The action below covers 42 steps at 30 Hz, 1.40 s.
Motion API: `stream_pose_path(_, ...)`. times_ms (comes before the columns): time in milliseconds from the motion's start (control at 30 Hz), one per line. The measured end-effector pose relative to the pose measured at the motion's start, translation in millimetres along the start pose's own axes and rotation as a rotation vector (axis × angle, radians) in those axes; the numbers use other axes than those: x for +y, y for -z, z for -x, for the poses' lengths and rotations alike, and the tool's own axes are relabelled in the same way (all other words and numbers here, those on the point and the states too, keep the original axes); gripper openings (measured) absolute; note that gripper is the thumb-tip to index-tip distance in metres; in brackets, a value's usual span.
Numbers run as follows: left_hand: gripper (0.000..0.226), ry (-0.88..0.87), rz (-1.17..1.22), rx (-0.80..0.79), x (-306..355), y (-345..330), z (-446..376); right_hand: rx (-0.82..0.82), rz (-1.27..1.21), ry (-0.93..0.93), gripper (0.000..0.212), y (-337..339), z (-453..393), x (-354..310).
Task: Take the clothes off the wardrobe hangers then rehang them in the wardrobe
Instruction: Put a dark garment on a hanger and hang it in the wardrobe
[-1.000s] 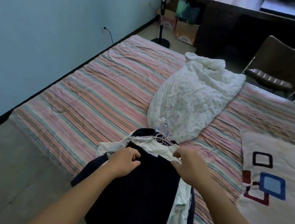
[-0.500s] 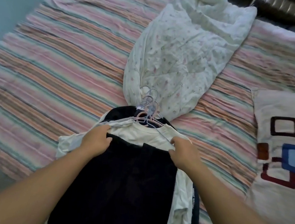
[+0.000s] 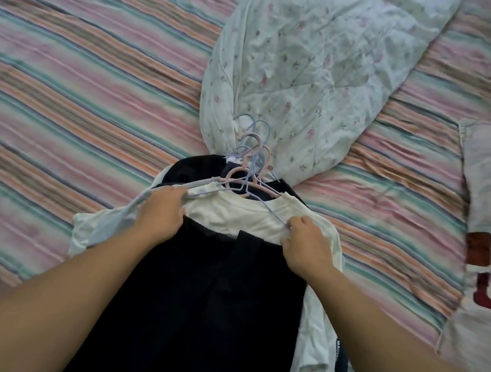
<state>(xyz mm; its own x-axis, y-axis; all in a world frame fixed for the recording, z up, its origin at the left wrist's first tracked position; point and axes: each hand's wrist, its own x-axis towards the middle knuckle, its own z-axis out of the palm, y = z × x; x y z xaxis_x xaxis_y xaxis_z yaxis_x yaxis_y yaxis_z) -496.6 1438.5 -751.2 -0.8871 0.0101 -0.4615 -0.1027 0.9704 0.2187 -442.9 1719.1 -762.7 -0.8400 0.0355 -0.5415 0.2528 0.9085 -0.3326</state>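
A pile of clothes on hangers lies on the striped bed (image 3: 83,88). On top is a dark navy garment (image 3: 213,301), over a white T-shirt (image 3: 235,214). Several pink and blue hangers (image 3: 248,168) bunch at the collars, hooks pointing away from me. My left hand (image 3: 161,214) grips the top edge of the dark garment at the T-shirt's left shoulder. At the right shoulder, my right hand (image 3: 304,244) pinches the fabric beside a thin blue hanger arm (image 3: 271,212). More dark clothing (image 3: 198,167) shows under the pile.
A crumpled white floral duvet (image 3: 308,66) lies just beyond the hanger hooks. A pillow with red and blue squares (image 3: 490,222) sits at the right edge. Striped bedding stretches to the left of the pile.
The view has tilted down and closer to the pile. Both hands stay at the dark garment's top edge, which sits slightly lower and shows more white T-shirt.
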Motion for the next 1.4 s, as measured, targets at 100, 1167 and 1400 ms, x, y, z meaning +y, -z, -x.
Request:
stream_pose_path(100,0.038,0.016,0.053,0.034,-3,-3,2,0.012,-0.037,-0.022,0.008,0,-5,-2)
stream_pose_path(1167,0.034,-0.033,0.581,0.486,-40,166,238,0.328,-0.398,0.388,0.006,117,212,-129)
stream_pose_path(1400,0.024,-0.067,0.666,0.488,-71,205,350,0.333,-0.453,0.594,0.006,128,305,-194)
